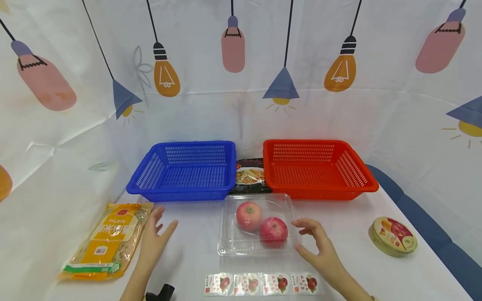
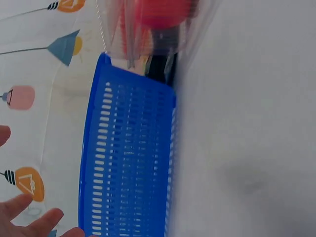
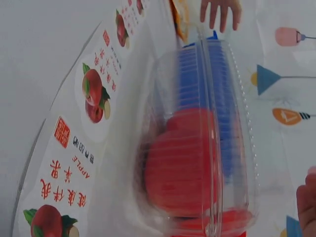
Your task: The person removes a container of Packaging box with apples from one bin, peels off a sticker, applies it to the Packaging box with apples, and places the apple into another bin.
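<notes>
A clear plastic clamshell box (image 1: 229, 246) lies on the white table with two red apples inside, one (image 1: 249, 215) farther back and one (image 1: 273, 231) nearer the front. In the right wrist view the box's lid (image 3: 234, 98) and body meet along a rim. My right hand (image 1: 318, 248) is at the box's right side, thumb and fingers apart and loosely bent; whether the fingertips touch it I cannot tell. To the left of the box, my left hand (image 1: 155, 236) is spread and holds nothing, beside a yellow bag of dried noodles (image 1: 109, 242).
Behind the box stand a blue basket (image 1: 180, 195) and a red basket (image 1: 320, 193), with a black food packet (image 1: 250, 176) between them. A strip of apple labels (image 1: 263, 284) lies in front. A round tin (image 1: 393, 236) sits at the right. A printed curtain (image 1: 207, 113) encloses the back.
</notes>
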`<state>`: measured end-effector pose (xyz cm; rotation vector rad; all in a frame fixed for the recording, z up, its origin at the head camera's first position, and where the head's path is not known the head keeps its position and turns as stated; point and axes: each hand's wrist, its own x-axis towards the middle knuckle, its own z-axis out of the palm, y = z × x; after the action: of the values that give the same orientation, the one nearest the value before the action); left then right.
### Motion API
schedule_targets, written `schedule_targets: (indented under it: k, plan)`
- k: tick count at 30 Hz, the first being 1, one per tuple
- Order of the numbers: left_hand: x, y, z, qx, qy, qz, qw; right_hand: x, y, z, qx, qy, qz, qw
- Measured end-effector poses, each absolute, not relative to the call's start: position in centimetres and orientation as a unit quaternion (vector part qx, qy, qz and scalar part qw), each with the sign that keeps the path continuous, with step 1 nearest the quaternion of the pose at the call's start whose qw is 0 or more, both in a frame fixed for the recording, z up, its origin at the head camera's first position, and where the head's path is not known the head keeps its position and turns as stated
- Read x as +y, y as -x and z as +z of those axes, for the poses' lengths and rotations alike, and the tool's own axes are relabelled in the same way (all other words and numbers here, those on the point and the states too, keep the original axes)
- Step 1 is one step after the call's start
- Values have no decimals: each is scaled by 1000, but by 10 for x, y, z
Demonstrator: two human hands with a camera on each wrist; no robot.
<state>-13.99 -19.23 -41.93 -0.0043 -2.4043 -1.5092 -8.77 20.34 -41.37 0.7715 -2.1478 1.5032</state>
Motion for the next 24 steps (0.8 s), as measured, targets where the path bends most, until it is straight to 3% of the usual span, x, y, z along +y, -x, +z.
schedule_targets:
  k: [7,14,16,24]
  plan:
    - [-164,122,-440,-895,87,-420,123,184,77,-418,-752,-407,505,118]
    - [-142,107,-457,-930,201,-276,134,162,72,-423,-770,-452,445,-72]
    - [-137,104,-460,-932,234,-243,131,157,74,-426,-784,-460,404,-104]
    - [-128,96,-472,-935,306,-146,108,142,88,-451,-818,-539,191,-66]
